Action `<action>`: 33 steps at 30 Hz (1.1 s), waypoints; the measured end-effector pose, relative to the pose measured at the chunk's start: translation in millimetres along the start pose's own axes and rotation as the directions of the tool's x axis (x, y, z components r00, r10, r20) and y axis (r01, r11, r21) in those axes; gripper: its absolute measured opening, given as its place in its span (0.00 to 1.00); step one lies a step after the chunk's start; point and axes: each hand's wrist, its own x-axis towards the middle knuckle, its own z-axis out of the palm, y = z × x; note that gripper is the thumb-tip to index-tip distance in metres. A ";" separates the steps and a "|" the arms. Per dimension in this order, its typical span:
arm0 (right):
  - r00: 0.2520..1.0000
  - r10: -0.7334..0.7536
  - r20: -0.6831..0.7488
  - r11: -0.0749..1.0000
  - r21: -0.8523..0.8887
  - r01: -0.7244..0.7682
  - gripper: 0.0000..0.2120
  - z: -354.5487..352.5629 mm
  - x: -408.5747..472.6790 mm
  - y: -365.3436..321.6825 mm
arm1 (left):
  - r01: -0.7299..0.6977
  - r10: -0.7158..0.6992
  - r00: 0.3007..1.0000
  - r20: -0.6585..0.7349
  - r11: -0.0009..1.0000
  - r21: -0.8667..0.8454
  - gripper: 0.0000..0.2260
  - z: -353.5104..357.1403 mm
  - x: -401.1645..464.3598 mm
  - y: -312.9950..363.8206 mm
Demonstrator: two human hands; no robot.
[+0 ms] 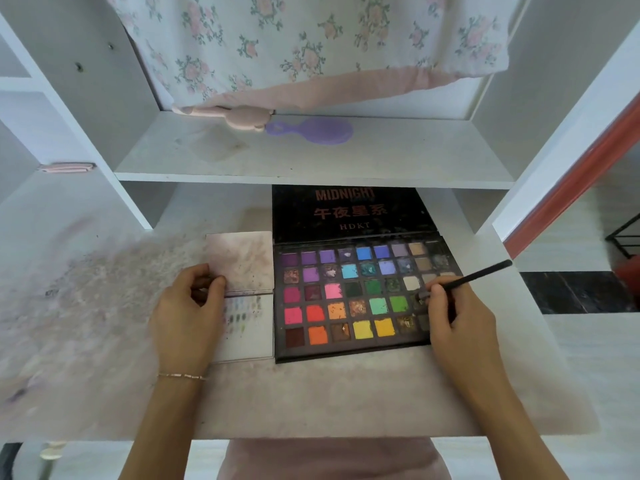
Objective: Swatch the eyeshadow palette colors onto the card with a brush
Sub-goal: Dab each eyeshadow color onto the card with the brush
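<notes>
An open black eyeshadow palette with several rows of bright pans lies on the desk, its lid propped up behind. My right hand holds a thin black brush, its tip down on a dark pan at the palette's right edge. Left of the palette lies a white card with small rows of faint colour swatches. A second, pink-stained card overlaps its far end. My left hand pinches the left edge of this stained card with thumb and fingers.
The desk top is stained with pink powder, heaviest on the left. A shelf above the palette carries a purple hand mirror and a pink object. Floral fabric hangs behind. Cabinet walls stand on both sides.
</notes>
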 end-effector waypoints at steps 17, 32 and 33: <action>1.000 0.001 -0.019 1.000 -0.002 -0.001 0.04 0.2 0.3 -2.5 | -0.007 0.006 1.000 0.004 1.000 0.006 0.08 -0.2 -0.5 1.0; 0.999 0.032 -0.029 0.999 0.009 -0.031 0.04 0.4 -0.7 -1.4 | -0.016 0.016 1.000 -0.001 1.000 0.010 0.07 -0.8 -1.5 1.1; 0.999 0.030 -0.041 0.999 0.024 -0.029 0.04 0.1 -1.0 -2.4 | -0.012 0.012 1.000 0.001 1.000 0.009 0.07 -0.3 -1.1 1.0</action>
